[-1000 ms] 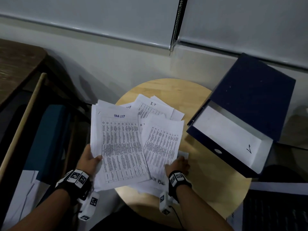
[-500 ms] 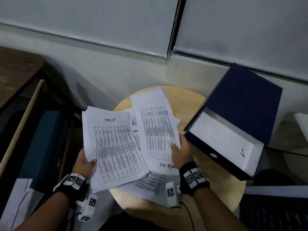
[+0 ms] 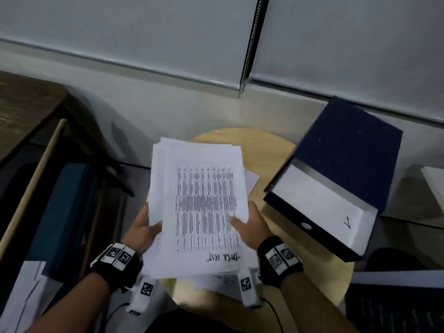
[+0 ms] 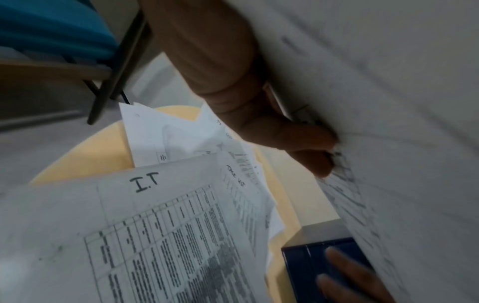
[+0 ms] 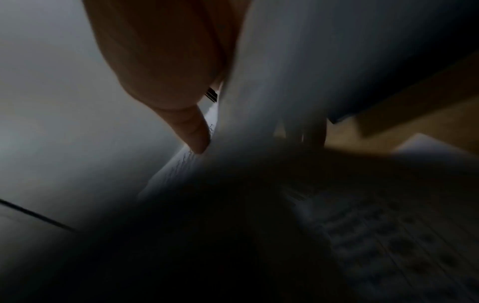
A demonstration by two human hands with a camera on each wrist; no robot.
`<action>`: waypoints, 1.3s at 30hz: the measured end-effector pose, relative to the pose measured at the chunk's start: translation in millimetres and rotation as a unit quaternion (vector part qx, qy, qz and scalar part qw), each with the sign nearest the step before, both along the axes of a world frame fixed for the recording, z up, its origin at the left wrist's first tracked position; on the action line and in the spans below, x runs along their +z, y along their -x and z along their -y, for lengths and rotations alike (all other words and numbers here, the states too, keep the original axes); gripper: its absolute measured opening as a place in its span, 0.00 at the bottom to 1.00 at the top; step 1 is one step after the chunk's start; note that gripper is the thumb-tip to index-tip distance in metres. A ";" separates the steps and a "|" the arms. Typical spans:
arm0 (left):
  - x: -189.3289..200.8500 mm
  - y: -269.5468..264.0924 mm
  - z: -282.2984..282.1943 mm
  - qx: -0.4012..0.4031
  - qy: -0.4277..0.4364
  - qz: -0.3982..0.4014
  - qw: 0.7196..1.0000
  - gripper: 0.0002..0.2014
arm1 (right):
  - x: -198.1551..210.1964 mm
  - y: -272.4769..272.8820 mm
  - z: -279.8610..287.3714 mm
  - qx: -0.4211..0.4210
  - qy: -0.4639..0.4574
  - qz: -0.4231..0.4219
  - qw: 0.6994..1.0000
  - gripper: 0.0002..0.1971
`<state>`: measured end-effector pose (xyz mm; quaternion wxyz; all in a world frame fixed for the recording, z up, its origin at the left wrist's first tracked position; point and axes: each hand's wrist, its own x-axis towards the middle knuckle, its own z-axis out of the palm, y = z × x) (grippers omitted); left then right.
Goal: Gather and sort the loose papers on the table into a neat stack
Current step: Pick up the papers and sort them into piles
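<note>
A bundle of white printed sheets (image 3: 199,207) is held up above the round wooden table (image 3: 269,150), its top page upside down with "TASK LIST" handwritten at the near end. My left hand (image 3: 144,227) grips the bundle's left edge, thumb on top. My right hand (image 3: 249,224) grips the right edge, thumb on the top page. The left wrist view shows my left fingers (image 4: 298,141) under the bundle (image 4: 388,102), and loose sheets (image 4: 155,225) lying on the table below, one marked "I.T". The right wrist view is dark; my thumb (image 5: 191,131) presses the paper (image 5: 272,82).
An open dark blue box file (image 3: 336,183) with a white sheet inside lies on the table's right side, close to my right hand. A chair with a blue seat (image 3: 64,212) and a dark desk (image 3: 21,109) stand left. The wall runs just behind the table.
The right hand carried its sheet leftward and laid it on the pages in the left hand. Both hands now hold one bundle, raised over the table.
</note>
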<state>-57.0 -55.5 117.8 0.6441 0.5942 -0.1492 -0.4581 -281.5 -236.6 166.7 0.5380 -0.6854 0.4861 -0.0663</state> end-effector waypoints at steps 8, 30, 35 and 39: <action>-13.6 12.1 14.0 -0.058 0.013 -0.058 0.997 0.31 | -22.0 24.7 -12.4 -0.129 -0.233 0.098 0.959 0.14; -104.2 7.5 7.2 -0.187 -0.449 0.314 0.815 0.26 | 3.0 61.6 4.7 -0.104 0.080 -0.016 0.991 0.15; -100.4 8.8 7.5 -0.180 -0.453 0.288 0.824 0.09 | 2.9 60.0 7.3 -0.110 0.072 -0.011 0.991 0.14; -96.7 -3.5 0.5 -0.001 -0.341 0.189 0.921 0.10 | 1.8 59.9 10.9 -0.116 0.073 -0.012 0.990 0.14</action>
